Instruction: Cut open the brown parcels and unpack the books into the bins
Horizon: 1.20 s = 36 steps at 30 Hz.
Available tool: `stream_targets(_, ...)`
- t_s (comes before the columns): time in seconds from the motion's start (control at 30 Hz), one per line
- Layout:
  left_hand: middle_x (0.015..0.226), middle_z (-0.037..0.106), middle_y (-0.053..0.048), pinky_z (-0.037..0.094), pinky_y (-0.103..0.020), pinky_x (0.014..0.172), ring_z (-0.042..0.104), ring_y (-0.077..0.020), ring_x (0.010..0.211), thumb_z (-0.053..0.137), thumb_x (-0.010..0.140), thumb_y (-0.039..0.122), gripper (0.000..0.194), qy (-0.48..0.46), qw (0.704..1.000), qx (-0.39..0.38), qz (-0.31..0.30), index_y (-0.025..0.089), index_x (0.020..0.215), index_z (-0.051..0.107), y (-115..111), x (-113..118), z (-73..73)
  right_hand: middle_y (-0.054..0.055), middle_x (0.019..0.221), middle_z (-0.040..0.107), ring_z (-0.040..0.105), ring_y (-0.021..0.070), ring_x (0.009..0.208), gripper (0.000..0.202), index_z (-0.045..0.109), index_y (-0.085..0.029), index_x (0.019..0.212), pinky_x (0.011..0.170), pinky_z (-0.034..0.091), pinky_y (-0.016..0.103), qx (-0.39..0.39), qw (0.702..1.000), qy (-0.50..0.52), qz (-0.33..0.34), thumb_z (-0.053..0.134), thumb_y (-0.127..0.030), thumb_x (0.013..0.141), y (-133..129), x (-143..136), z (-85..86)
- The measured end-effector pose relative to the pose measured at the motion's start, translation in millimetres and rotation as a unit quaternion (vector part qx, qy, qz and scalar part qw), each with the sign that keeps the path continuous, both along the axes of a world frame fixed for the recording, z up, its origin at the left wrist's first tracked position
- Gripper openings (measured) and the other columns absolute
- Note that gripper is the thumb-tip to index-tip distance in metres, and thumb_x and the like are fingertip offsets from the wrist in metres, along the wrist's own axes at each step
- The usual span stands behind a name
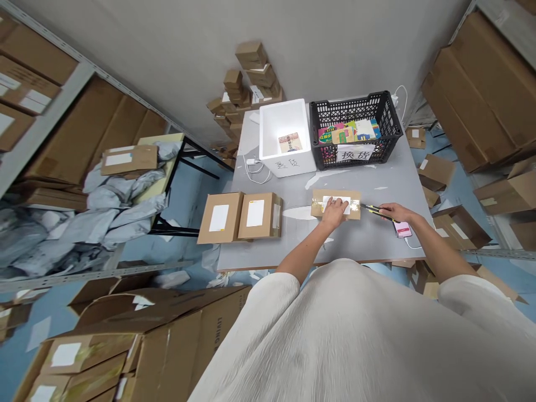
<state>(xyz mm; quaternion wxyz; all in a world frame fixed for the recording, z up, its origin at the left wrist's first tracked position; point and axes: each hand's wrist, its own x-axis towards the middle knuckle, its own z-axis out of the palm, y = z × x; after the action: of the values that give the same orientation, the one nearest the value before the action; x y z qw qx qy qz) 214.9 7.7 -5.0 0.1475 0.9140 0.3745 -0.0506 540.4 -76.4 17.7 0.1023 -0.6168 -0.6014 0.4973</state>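
Note:
A small taped cardboard box [318, 197] with a white label lies on the grey table [268, 254] in front of me. My left hand [334, 213] rests on top of it, fingers spread over the label. Wrapped in my right hand [395, 211] is a black and yellow utility knife [374, 210]. Its tip points left and is at the box's right end; whether it touches the tape is too small to tell. A pink-screened phone [402, 229] lies just below my right hand, with a white cable attached.
Behind the box stand a white foam bin [292, 166] and a black plastic crate [355, 158] holding colourful books. Two labelled cartons [220, 219] sit at the table's left edge. Grey parcels [121, 215] pile up farther left. A large open carton [184, 346] is at lower left.

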Motion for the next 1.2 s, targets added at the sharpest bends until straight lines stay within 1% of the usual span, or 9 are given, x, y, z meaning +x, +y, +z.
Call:
stream_targets(0.1,0.140,0.064,-0.015,0.023,-0.054,0.139,0.066,-0.0327,0.135,0.089,0.090,0.034,0.065,-0.008,1.000,0.004,-0.001,0.024,0.146,0.059,-2,-1,0.0,0.003,0.075,0.069,0.059,0.0219,0.073,0.062,0.071,-0.024,0.087,0.070,0.049,0.034,0.013,1.000,0.002,-0.008,0.059,-0.085,0.089,-5,-2,-1.4)
stream_targets(0.27,0.139,0.065,-0.012,0.022,-0.060,0.138,0.068,-0.0332,0.130,0.089,0.090,0.034,0.066,-0.011,1.000,0.007,-0.013,0.029,0.148,0.057,-1,-1,0.4,0.001,0.076,0.068,0.057,0.0210,0.074,0.059,0.068,-0.025,0.085,0.072,0.047,0.034,0.024,1.000,0.000,-0.014,0.056,-0.082,0.091,3,-15,-3.5)
stream_targets(0.43,0.138,0.064,-0.012,0.022,-0.057,0.139,0.068,-0.0324,0.129,0.091,0.090,0.035,0.066,-0.013,1.000,0.015,-0.022,0.029,0.147,0.058,-2,-1,2.0,0.001,0.077,0.067,0.057,0.0203,0.072,0.056,0.065,-0.025,0.083,0.069,0.046,0.033,0.011,1.000,0.014,-0.016,0.055,-0.080,0.093,0,-24,-6.4)
stream_targets(0.7,0.138,0.065,-0.014,0.030,-0.053,0.134,0.069,-0.0327,0.128,0.086,0.093,0.031,0.059,-0.003,1.000,0.019,-0.015,0.025,0.145,0.059,-7,0,3.4,0.001,0.079,0.070,0.060,0.0205,0.074,0.058,0.066,-0.025,0.087,0.072,0.048,0.033,-0.006,1.000,0.024,-0.019,0.060,-0.082,0.090,-13,-10,-8.8)
stream_targets(0.77,0.142,0.064,-0.015,0.032,-0.052,0.132,0.066,-0.0343,0.132,0.084,0.093,0.029,0.062,-0.006,1.000,0.011,-0.010,0.025,0.148,0.057,-8,0,3.9,0.002,0.077,0.070,0.061,0.0208,0.074,0.060,0.067,-0.024,0.088,0.070,0.048,0.033,0.002,0.999,0.018,-0.041,0.060,-0.083,0.089,-13,-8,-8.4)
stream_targets(0.87,0.158,0.055,-0.018,0.037,-0.052,0.128,0.059,-0.0373,0.144,0.083,0.094,0.031,0.066,-0.029,1.000,-0.009,0.003,0.025,0.153,0.055,-7,-1,6.0,0.004,0.082,0.075,0.064,0.0216,0.075,0.060,0.067,-0.024,0.096,0.068,0.050,0.032,0.020,0.994,0.014,-0.108,0.061,-0.083,0.090,-12,-11,-8.1)
stream_targets(1.0,0.171,0.045,-0.020,0.046,-0.049,0.119,0.058,-0.0374,0.145,0.067,0.105,0.035,0.061,-0.068,0.996,-0.027,0.041,0.023,0.163,0.049,-2,-1,11.8,0.008,0.095,0.081,0.071,0.0224,0.081,0.053,0.066,-0.025,0.109,0.079,0.057,0.034,0.047,0.985,0.037,-0.165,0.064,-0.076,0.095,-16,-20,-9.2)
stream_targets(1.1,0.168,0.049,-0.019,0.047,-0.049,0.117,0.057,-0.0354,0.145,0.052,0.110,0.025,0.053,-0.069,0.996,-0.020,0.058,0.022,0.163,0.049,7,4,17.4,0.006,0.091,0.081,0.072,0.0234,0.083,0.048,0.068,-0.025,0.113,0.084,0.059,0.036,0.081,0.982,0.024,-0.171,0.056,-0.070,0.102,-23,-26,-9.6)
stream_targets(1.2,0.165,0.054,-0.018,0.046,-0.047,0.117,0.055,-0.0340,0.147,0.049,0.110,0.019,0.051,-0.061,0.996,-0.017,0.058,0.022,0.161,0.051,16,11,21.4,0.006,0.095,0.082,0.074,0.0263,0.088,0.046,0.073,-0.026,0.115,0.085,0.059,0.039,0.117,0.982,-0.036,-0.145,0.047,-0.064,0.107,-33,-29,-8.7)
